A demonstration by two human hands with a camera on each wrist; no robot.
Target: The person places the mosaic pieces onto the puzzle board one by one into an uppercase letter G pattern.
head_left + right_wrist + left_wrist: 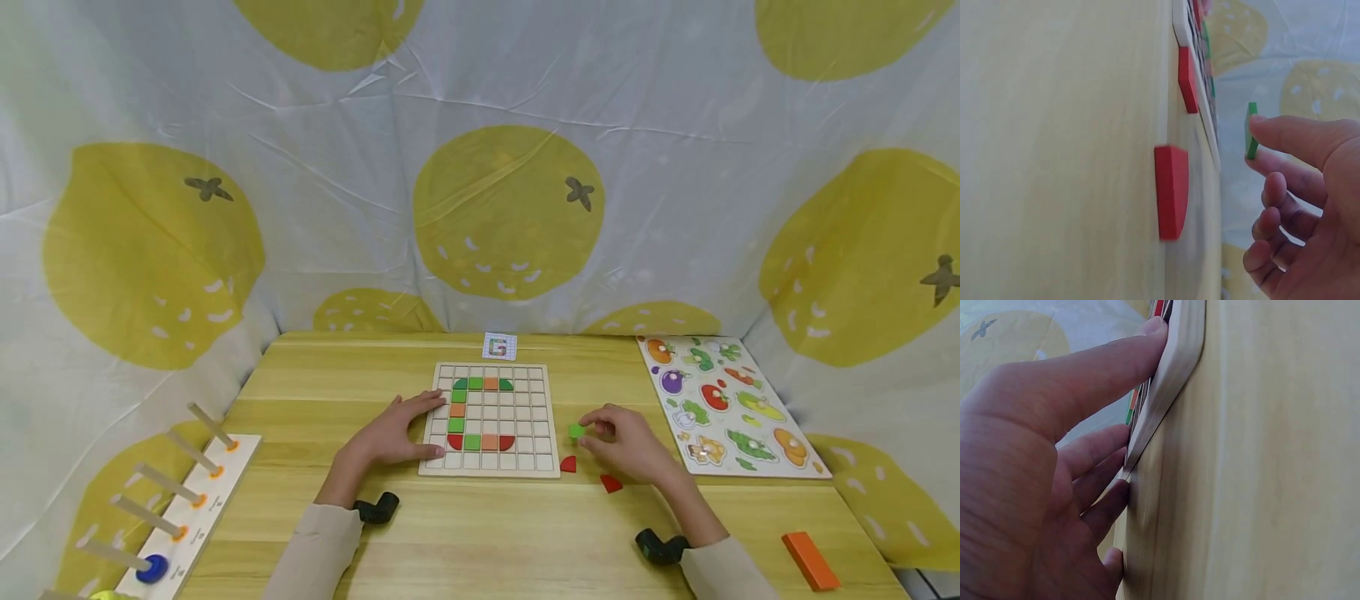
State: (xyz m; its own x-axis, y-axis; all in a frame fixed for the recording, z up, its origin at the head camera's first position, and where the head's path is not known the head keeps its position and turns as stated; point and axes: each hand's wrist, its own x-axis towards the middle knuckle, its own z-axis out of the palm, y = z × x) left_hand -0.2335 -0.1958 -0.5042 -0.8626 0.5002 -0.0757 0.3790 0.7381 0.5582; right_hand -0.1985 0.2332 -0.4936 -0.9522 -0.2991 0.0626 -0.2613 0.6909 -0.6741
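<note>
A wooden grid board (536,462) lies mid-table, with green, orange and red tiles forming a C-like outline in its cells. My left hand (393,429) rests along the board's left edge, thumb and fingertips touching the rim, as the left wrist view also shows. To the right of the board my right hand (626,442) pinches a green square tile (1251,130) between thumb and index finger, raised above the table; the other fingers are curled. Below that hand lie two red quarter-round tiles (568,464), one beside the board's corner and the other (1171,192) farther right.
A small pattern card (499,346) with a letter G stands behind the board. On the right lies a vegetable puzzle board (742,408), with an orange block (811,562) nearer the front. A peg rack (247,446) with a blue ring (152,569) stands at left.
</note>
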